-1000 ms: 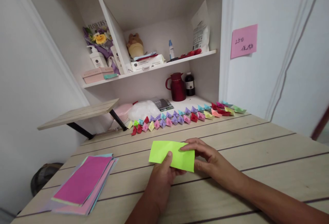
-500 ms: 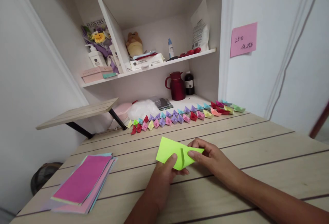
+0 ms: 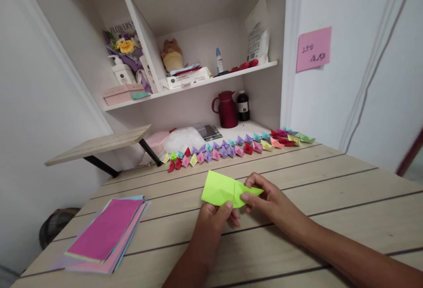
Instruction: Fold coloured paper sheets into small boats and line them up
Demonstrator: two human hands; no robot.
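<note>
A bright lime-green sheet of folding paper (image 3: 218,187) is held up over the wooden table, its right end folded to a point and its left end still square. My left hand (image 3: 216,217) pinches the paper's lower edge, thumb in front and fingers behind. At the pointed end, my right hand (image 3: 264,196) grips the paper between thumb and fingers. Beyond both hands, two rows of small folded paper boats (image 3: 224,151) in many colours run along the back of the table. To the left lies a stack of coloured paper (image 3: 105,230), magenta on top.
A small raised wooden shelf (image 3: 99,144) on black legs stands at the table's back left. A dark red jug (image 3: 228,109) and a dark bottle (image 3: 243,106) stand behind the boats. A pink note (image 3: 313,49) is stuck on the right wall.
The fold near the middle of the green paper, which stood up as a dark flap, now lies flatter. My left thumb has slid down to the paper's lower edge.
</note>
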